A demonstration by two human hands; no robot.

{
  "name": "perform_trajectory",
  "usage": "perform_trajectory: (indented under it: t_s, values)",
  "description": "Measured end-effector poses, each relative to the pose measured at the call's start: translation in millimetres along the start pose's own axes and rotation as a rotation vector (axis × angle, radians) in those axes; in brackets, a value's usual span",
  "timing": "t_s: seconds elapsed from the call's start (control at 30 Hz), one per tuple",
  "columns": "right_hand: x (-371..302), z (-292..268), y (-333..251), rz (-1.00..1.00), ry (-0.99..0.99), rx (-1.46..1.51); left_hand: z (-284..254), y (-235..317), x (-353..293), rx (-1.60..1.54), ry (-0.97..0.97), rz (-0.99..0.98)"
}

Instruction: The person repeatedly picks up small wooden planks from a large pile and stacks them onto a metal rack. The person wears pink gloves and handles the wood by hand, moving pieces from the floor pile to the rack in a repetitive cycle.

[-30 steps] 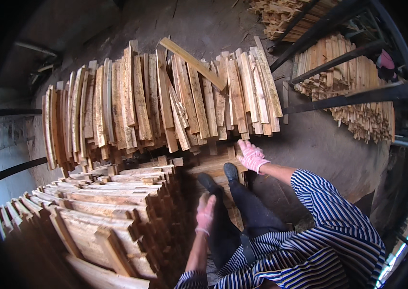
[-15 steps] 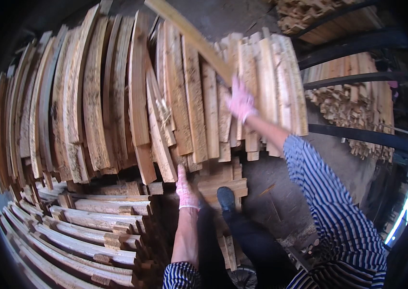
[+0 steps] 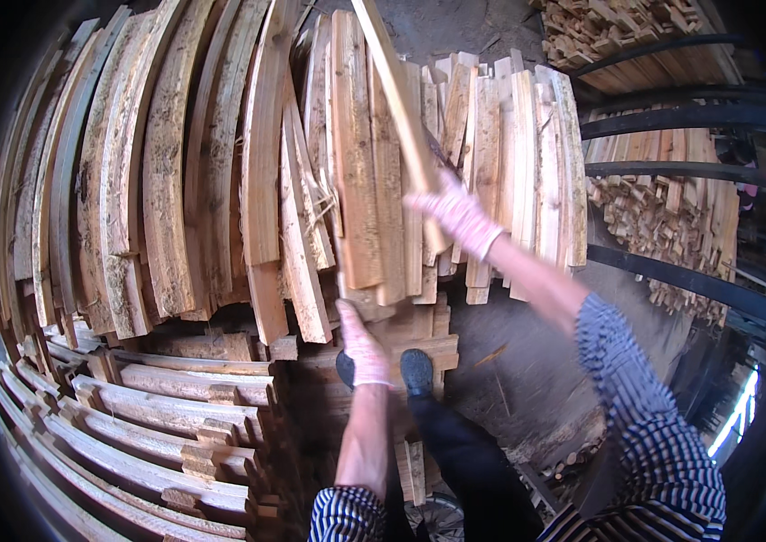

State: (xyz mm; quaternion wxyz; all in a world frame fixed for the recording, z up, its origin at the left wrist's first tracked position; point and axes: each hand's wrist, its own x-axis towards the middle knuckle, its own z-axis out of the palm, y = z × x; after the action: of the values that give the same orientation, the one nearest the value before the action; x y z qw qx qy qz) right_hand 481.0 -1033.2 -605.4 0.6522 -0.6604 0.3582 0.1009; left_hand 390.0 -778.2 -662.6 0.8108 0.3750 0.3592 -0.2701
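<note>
My right hand (image 3: pixel 457 215), in a pink-and-white glove, has its fingers across a long, narrow wooden board (image 3: pixel 398 104). The board lies aslant over the stack, its far end past the top of the picture and its near end below the hand. My left hand (image 3: pixel 365 350), gloved alike, is at the near ends of the stacked boards, close below a wide board with rough bark marks (image 3: pixel 354 154). Its thumb and fingers reach upward, apart from one another, and I see nothing held in them.
A wide row of rough boards (image 3: pixel 166 163) fills the left and middle. Below it, slats are layered crosswise with spacer blocks (image 3: pixel 166 411). Dark metal bars (image 3: pixel 672 172) cross in front of more stacked wood (image 3: pixel 663 217) on the right. My shoes (image 3: pixel 416 372) stand by low timbers.
My right hand has drawn the narrow board nearer and turned it steeper, so its near end is now lower over the stack. My left hand has shifted slightly to the right.
</note>
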Motion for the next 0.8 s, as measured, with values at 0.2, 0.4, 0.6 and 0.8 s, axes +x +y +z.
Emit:
perform_trajectory:
  t_s: [0.2, 0.4, 0.6, 0.8]
  values:
    - [-19.3, 6.9, 37.3, 0.204, 0.075, 0.594, 29.1, -22.3, -17.3, 0.516, -0.253, -0.076]
    - [-37.6, 21.9, 32.2, 0.147, 0.161, -0.192, 98.6, 25.7, 25.2, 0.542, -0.285, -0.275]
    - [-187.4, -1.8, 17.7, 0.074, -0.031, 0.319, 66.3, 66.9, -130.8, 0.158, -0.376, -0.656]
    - [-226.6, -7.7, -2.9, 0.220, -0.152, 0.497, 76.6, 48.4, -221.2, 0.384, -0.115, -0.467]
